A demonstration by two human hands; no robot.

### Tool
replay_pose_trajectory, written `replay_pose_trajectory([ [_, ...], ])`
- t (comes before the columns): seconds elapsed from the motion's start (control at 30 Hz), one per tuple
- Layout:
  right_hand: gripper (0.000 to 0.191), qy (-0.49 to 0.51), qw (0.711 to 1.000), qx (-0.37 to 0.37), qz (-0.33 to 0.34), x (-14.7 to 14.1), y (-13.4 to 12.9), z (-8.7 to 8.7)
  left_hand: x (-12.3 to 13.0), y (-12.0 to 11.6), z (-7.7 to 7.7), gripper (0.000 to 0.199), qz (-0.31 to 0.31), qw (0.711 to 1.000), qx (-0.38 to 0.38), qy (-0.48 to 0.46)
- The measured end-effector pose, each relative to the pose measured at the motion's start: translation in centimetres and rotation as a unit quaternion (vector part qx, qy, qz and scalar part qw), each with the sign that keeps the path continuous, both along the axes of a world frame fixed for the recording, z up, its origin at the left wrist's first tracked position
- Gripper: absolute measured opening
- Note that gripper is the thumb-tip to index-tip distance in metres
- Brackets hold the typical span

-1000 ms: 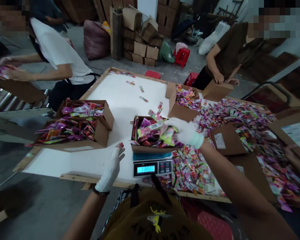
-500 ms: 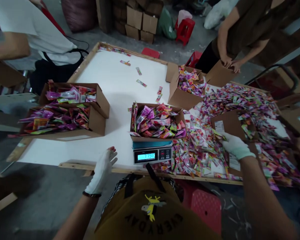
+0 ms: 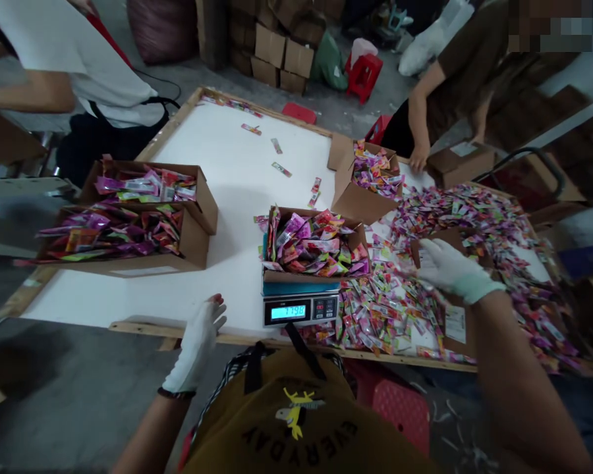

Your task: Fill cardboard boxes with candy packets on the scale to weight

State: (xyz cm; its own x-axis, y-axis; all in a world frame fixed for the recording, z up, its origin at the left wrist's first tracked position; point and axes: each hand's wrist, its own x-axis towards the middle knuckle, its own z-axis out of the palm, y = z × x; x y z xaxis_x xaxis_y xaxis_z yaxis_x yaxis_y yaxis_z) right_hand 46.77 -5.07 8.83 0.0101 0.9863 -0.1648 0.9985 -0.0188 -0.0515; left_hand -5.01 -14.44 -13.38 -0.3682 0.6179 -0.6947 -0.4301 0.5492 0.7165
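My left hand, in a white glove with bare fingertips, hovers at the table's front edge with its fingers apart and nothing in it. Right of it, a digital scale with a lit display carries an open carton full of candy packets. My right hand, gloved too, is over the loose packets beside a brown carton. Its fingers are blurred, and whether they hold anything cannot be made out.
Two filled cartons stand on the left of the white table. Another filled carton is at the back. A person in white is at left, a person in brown at back right. A red stool sits below.
My right hand has moved up and left, and the packet at its fingertips no longer shows. The person in brown has shifted a hand to the table's edge. My left hand has barely moved.
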Motion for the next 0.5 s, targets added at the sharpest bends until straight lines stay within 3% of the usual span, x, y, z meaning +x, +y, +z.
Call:
replay_pose_trajectory([
  [0.13, 0.039, 0.206, 0.967, 0.104, 0.105, -8.2, 1.4, -0.1, 0.6, 0.9, 1.1, 0.048, -0.056, 0.992, 0.064, 0.092],
  [0.23, 0.036, 0.188, 0.958, 0.161, 0.143, -15.0, 4.6, -0.6, 2.0, 3.5, 4.5, 0.05, -0.092, 0.968, 0.143, 0.185],
  [0.3, 0.029, 0.139, 0.971, 0.142, 0.131, -18.1, 6.8, -1.0, 3.4, 5.3, 7.4, 0.047, -0.093, 0.954, 0.201, 0.2],
  [0.4, 0.009, 0.109, 0.982, 0.103, 0.116, -19.5, 8.2, -1.2, 5.6, 7.7, 11.4, 0.044, -0.116, 0.944, 0.243, 0.189],
  [0.5, 0.012, 0.211, 0.966, 0.125, 0.081, -16.9, 7.0, 0.1, 7.3, 10.2, 13.8, 0.043, -0.174, 0.936, 0.257, 0.164],
])
